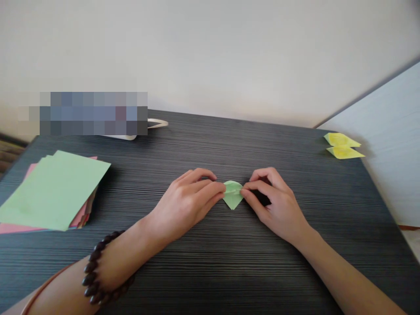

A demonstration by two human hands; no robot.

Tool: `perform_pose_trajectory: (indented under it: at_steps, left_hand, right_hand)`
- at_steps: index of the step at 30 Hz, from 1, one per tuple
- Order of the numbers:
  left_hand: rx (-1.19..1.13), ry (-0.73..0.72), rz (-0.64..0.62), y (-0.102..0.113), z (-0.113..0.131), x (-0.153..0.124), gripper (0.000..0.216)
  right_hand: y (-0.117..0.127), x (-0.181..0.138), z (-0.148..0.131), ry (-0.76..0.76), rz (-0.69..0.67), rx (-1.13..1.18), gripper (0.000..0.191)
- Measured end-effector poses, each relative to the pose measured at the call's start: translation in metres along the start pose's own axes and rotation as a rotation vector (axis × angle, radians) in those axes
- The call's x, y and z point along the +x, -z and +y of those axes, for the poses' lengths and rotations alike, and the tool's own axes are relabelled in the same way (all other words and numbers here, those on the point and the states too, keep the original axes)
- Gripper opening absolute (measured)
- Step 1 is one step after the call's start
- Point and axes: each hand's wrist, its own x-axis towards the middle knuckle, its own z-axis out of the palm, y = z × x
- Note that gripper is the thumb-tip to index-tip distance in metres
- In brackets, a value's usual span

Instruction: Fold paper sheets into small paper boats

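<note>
A small folded green paper piece lies on the dark striped table, its point toward me. My left hand pinches its left edge with fingers pressed together. My right hand pinches its right edge the same way. Both hands rest on the tabletop near the middle. A dark bead bracelet circles my left wrist.
A stack of coloured paper sheets, green on top and pink below, lies at the left. Two folded yellow paper pieces sit at the far right corner. A white object stands at the back beside a blurred patch. A pale panel borders the right edge.
</note>
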Motion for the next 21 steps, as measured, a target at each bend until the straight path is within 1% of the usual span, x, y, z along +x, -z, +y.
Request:
perform_pose_trajectory:
  at_steps: [3,7,10,12,17,21]
  left_hand:
    - [-0.057,0.028,-0.003,0.0010,0.0000,0.0009,0.008]
    - [-0.029,0.123,0.022,0.0023,-0.0003,0.0014,0.010]
    - [-0.010,0.126,-0.006,0.0025,-0.0010,0.0008,0.010]
    - [0.001,0.144,-0.013,0.0021,-0.0009,0.0008,0.011]
    - [0.011,0.243,-0.008,0.0011,0.0012,0.0028,0.013]
    - [-0.015,0.320,-0.064,0.0015,0.0036,0.0040,0.013]
  right_hand:
    - [0.0003,0.0019,0.0000,-0.053,-0.055,0.028,0.014]
    - [0.0014,0.0026,0.0008,-0.068,-0.093,0.035,0.014]
    - [0.0026,0.0029,0.0012,-0.073,-0.113,0.053,0.015]
    - [0.0029,0.0032,0.0006,-0.089,-0.116,0.056,0.015]
    - [0.0008,0.0050,-0.0042,-0.153,-0.096,0.031,0.015]
    - [-0.0014,0.0064,-0.0067,-0.190,-0.076,0.025,0.015]
